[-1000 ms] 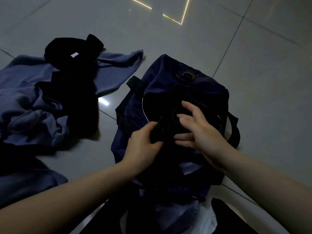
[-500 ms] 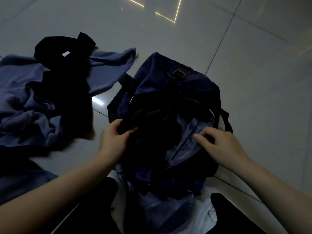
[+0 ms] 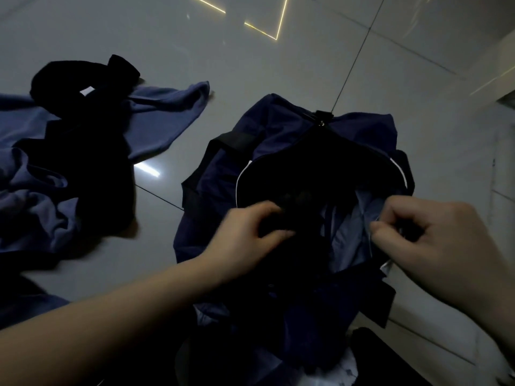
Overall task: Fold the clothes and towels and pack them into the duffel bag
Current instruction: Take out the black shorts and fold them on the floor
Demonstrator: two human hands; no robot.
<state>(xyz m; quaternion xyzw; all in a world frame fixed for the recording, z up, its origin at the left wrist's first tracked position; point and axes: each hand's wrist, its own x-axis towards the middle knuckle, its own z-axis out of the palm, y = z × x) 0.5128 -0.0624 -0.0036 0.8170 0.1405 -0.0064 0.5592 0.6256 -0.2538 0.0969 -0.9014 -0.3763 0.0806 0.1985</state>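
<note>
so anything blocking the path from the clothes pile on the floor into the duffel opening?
Nothing visible on the floor between the blue and black clothes pile and the duffel bag. The left hand and right hand grip the edges of the opening, one on each side. Its inside is too dark to judge.

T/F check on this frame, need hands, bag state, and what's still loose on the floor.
1. Both hands are at the duffel bag opening. True.
2. The bag is zipped closed. False: its mouth gapes open.
3. The right hand pinches the light lining at the bag's edge. True.
4. The left hand rests flat on the floor. False: it grips dark fabric at the opening.
5. The blue garment is folded. False: it lies crumpled.
</note>
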